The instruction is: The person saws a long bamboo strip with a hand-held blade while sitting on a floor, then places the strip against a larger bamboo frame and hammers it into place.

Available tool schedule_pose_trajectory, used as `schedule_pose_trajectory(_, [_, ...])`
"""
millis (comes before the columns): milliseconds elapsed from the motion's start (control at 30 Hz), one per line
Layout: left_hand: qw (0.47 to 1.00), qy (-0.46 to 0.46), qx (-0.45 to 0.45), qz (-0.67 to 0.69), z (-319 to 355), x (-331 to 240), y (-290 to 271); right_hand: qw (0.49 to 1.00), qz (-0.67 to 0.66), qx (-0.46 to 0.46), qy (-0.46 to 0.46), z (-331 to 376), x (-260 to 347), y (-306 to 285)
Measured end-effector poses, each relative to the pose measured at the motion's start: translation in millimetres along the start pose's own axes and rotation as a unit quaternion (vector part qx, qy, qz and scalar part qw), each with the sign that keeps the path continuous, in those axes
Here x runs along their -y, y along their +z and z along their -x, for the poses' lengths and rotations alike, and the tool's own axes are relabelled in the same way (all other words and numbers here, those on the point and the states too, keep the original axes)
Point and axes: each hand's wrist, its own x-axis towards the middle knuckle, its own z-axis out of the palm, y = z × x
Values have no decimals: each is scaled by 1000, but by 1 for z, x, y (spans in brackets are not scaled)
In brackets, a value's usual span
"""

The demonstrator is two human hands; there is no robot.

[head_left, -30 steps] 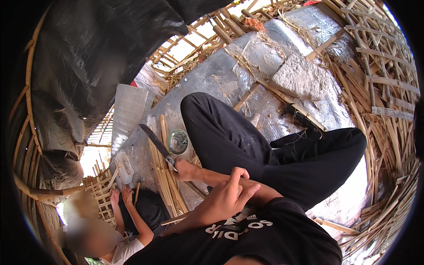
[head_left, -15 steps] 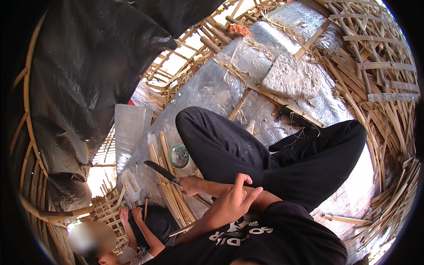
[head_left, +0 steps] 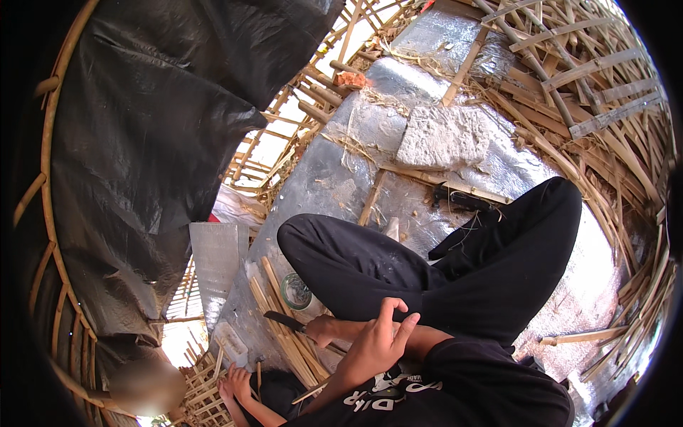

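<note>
My right arm reaches across my lap to the left, and my right hand grips a knife by its handle. The dark blade points left over long split bamboo strips. My left hand is over the right forearm, thumb and index finger stretched apart, holding nothing. Whether it touches the forearm I cannot tell. Beside my folded left leg and close to the knife hand stands a round glass jar with a greenish rim.
A co-worker's hands are at the lower left, by a woven bamboo piece and a clear plastic container. Ahead lie a rough grey concrete slab and a black tool on silvery sheeting. Bamboo lattice rises at the right.
The whole view has shifted and turned slightly. My right hand has come a little to the right with the knife, relative to the jar. My left hand stays over the right forearm.
</note>
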Motion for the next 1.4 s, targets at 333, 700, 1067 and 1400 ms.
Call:
schedule_pose_trajectory(333, [1000, -6, -7, -16, -3, -21, 2, 999, -28, -18, -22, 4, 9, -25])
schedule_pose_trajectory(700, [992, 1, -82, -94, -3, -38, 0, 979, -183, -10, -89, 20, 35, -54])
schedule_pose_trajectory(1067, [925, 199, -202, -254, -16, -77, -37, 883, -400, -121, -215, 99, 41, -216])
schedule_pose_trajectory(1400, [930, 208, -237, -189, -46, -103, -68, 797, 320, -373, 351, 356, -105, -277])
